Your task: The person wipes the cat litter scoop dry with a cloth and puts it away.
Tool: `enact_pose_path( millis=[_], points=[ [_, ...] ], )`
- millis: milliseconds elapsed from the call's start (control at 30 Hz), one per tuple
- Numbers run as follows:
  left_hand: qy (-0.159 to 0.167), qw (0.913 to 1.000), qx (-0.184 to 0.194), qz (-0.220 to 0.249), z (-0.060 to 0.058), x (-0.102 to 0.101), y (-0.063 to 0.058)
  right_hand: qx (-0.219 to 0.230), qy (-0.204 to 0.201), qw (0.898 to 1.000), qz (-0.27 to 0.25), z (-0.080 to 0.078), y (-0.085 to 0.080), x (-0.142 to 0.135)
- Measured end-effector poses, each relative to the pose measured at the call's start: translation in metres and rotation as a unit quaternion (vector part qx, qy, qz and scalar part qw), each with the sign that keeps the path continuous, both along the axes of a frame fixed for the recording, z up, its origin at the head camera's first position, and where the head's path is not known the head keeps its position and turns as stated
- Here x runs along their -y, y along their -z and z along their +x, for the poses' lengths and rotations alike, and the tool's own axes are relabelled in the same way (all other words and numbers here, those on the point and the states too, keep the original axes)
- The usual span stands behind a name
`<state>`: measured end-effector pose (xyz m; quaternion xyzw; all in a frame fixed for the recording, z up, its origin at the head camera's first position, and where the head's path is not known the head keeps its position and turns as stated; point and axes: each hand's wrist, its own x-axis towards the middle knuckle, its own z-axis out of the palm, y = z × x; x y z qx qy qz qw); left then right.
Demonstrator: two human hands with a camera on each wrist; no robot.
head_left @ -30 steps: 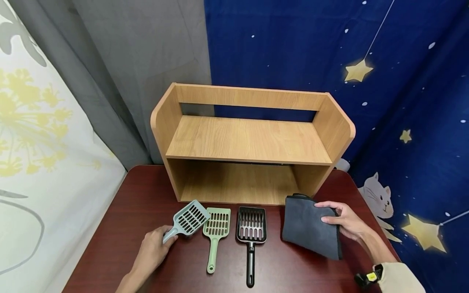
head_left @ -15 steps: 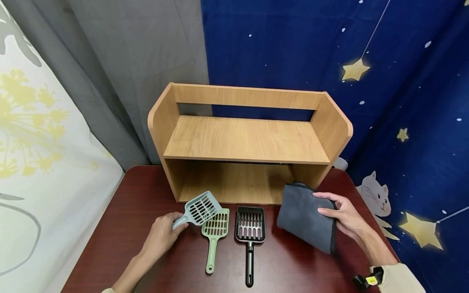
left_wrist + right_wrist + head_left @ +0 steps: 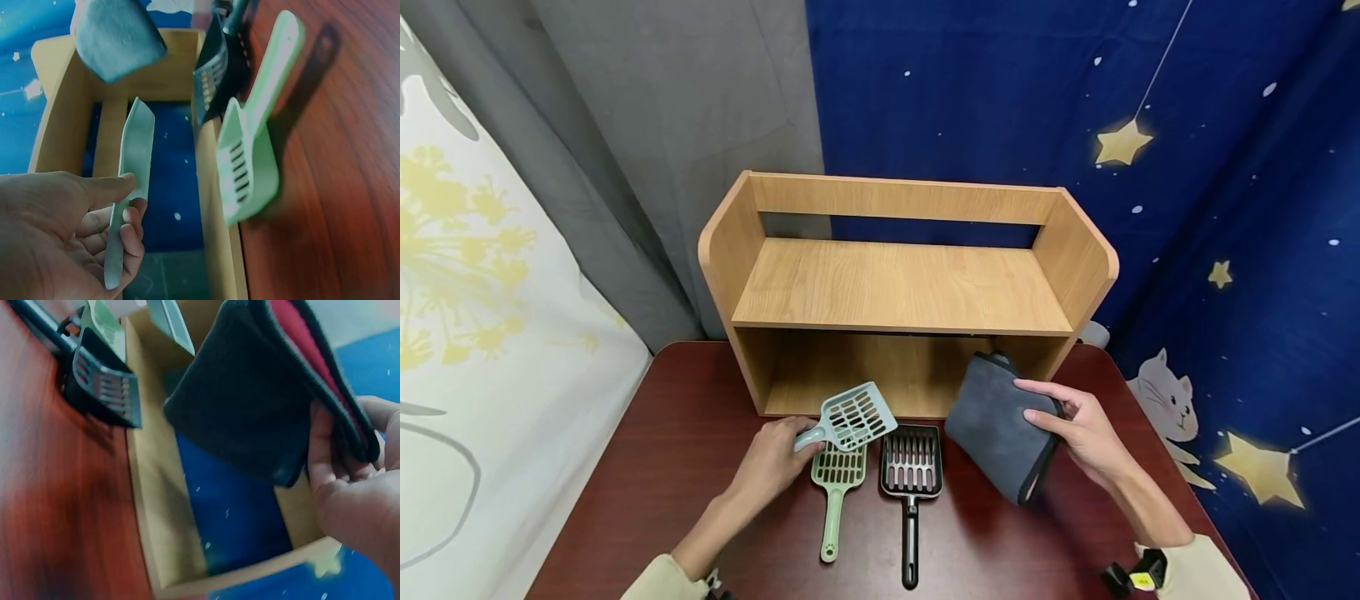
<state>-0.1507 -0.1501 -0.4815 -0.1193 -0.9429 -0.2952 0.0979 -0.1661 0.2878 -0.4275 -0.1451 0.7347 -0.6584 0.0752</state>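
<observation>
A light blue slotted litter scoop [image 3: 859,417] is held up by its handle in my left hand [image 3: 772,458], its head above the top of the green litter scoop [image 3: 833,508]. The left wrist view has that blue scoop [image 3: 136,150] edge-on, pinched between thumb and fingers. My right hand [image 3: 1078,425] grips a folded dark grey cloth [image 3: 996,425] at its right edge, raised before the shelf's lower opening. In the right wrist view the cloth [image 3: 244,400] shows a red inner layer at its fold. Between the hands, a black litter scoop [image 3: 911,500] lies on the table.
A two-tier wooden shelf [image 3: 902,283] stands at the back of the dark red table [image 3: 677,467]. Behind it hang a grey curtain [image 3: 700,100] and a blue star-patterned curtain [image 3: 970,100]. A white patterned cloth [image 3: 490,350] hangs at the left.
My left hand has carried the blue scoop rightward and a little up, over the green scoop. My right hand has lifted the cloth and moved it left, tilting it.
</observation>
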Motion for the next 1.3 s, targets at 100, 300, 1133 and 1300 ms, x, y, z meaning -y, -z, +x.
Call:
enact_pose_path(
  millis=[100,300,1133,1300],
  points=[
    [0.017,0.9999,-0.003,-0.001,-0.003,-0.011,-0.001,-0.037,0.016,0.998,0.052,0.001,-0.004,0.013],
    [0.055,0.9981,-0.028,-0.005,-0.007,-0.034,0.002,-0.064,-0.001,0.996,0.058,0.001,-0.011,0.042],
    [0.132,0.99,-0.041,-0.03,-0.001,-0.089,-0.01,-0.205,-0.007,0.921,0.332,-0.015,0.024,0.128],
    [0.126,0.9912,-0.037,-0.017,-0.001,-0.082,-0.012,-0.233,0.01,0.905,0.356,-0.017,0.021,0.118]
  ],
)
